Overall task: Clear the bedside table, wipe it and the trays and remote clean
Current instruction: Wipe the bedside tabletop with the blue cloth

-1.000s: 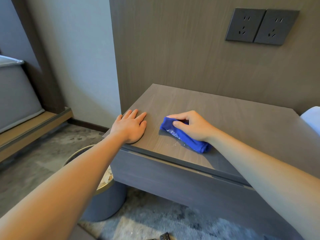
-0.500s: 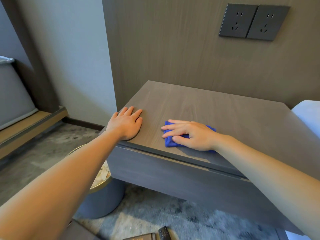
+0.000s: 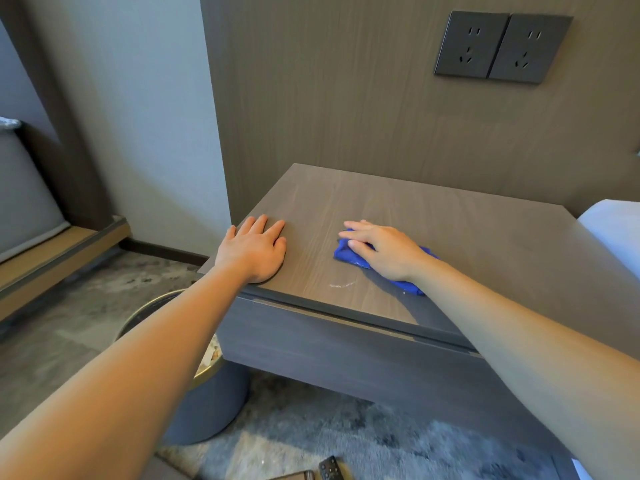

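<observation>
Two hands: both are resting on the grey-brown wood-grain bedside table (image 3: 433, 216), w/ nothing else lying on its top.
Left hand (image 3: 254, 249): I'm keeping it flat, fingers spread a bit, palm pressing down at the table's front-left corner; holding nothing.
Right hand (image 3: 379, 249): I'm laying it flat, fingers stretched out, pressing down on the bunched blue microfibre cloth (image 3: 349, 254); not pinching it, just palm on top.
Cloth: sitting near the front edge, approx. mid-table, sticking out past the fingertips and under the wrist.
Smear: a thin whitish wet streak (image 3: 341, 284) is showing just in front of the cloth, betw. the hands.
Floor: a round grey bin w/ gold rim (image 3: 207, 407) is standing below the left corner; a small black remote (image 3: 330, 468) is lying on the grey patterned carpet (image 3: 398, 441) at the bottom edge, next to a flat dark item I can't identify.
Wall: two dark grey square sockets (image 3: 502, 46) are sitting side by side above the table.
</observation>
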